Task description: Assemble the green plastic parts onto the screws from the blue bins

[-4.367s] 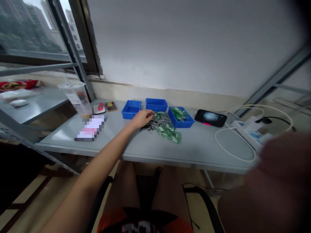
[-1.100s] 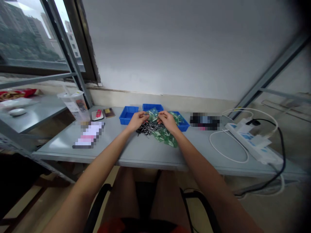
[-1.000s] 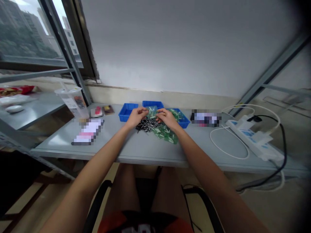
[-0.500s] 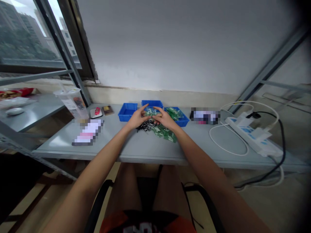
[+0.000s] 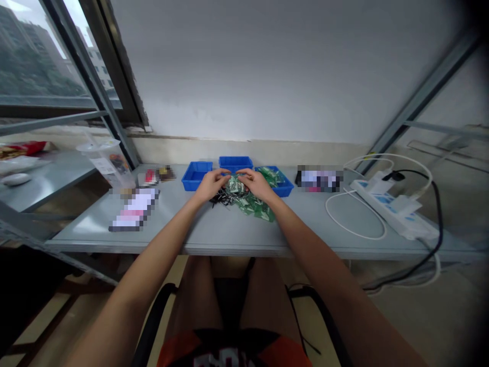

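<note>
My left hand (image 5: pixel 211 185) and my right hand (image 5: pixel 258 184) face each other over the middle of the desk, their fingers closed on a crinkled clear-green plastic packet (image 5: pixel 236 184) between them. Its contents are too small to make out. Under my left fingers lies a heap of thin black pieces (image 5: pixel 222 198). Below my right hand several green plastic packets (image 5: pixel 256 207) are spread on the desktop. More green packets (image 5: pixel 272 176) fill part of the right blue tray (image 5: pixel 284 190).
A second blue tray (image 5: pixel 196 176) stands left of my hands, a third blue tray (image 5: pixel 236 161) behind them. Further left are a blurred-out phone-like thing (image 5: pixel 134 210) and a plastic cup (image 5: pixel 108 163). On the right lie another pixelated device (image 5: pixel 320 180), white cable (image 5: pixel 357 237) and a power strip (image 5: pixel 397 211).
My fingers, spread wide and raised at the packet before, have come down and closed in on it. The whole view has shifted slightly.
</note>
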The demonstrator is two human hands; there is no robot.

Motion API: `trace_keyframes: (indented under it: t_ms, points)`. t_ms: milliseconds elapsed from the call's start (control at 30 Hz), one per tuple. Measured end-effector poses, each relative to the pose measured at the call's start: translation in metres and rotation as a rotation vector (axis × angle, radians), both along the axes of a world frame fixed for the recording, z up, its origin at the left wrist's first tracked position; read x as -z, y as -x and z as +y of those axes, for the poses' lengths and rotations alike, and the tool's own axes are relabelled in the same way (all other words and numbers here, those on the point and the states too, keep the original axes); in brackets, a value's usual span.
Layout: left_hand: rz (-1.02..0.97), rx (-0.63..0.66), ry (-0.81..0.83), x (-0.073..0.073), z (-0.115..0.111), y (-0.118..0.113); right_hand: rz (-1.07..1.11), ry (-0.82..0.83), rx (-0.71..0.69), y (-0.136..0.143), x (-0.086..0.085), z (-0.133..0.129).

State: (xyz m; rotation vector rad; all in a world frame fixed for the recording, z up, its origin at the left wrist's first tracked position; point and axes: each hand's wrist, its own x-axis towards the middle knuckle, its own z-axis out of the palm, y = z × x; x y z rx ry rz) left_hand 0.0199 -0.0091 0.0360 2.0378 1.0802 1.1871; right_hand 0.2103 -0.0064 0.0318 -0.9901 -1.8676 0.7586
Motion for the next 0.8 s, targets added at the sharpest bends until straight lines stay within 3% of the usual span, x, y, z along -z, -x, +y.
trace_keyframes:
  t_ms: [133,367,800]
  points:
    - [-0.08,0.051,0.138,0.0005,0.0029,0.0006,0.013,-0.03,0.043,-0.0012,-0.0012,0.0001]
    - [-0.13,0.114,0.237,-0.004,-0.0017,0.0006,0.022,-0.042,0.063,-0.0003,-0.0041,-0.0028]
    - [-0.119,0.132,0.199,-0.0035,-0.0016,0.0005,0.048,-0.112,0.103,0.0011,-0.004,-0.0049]
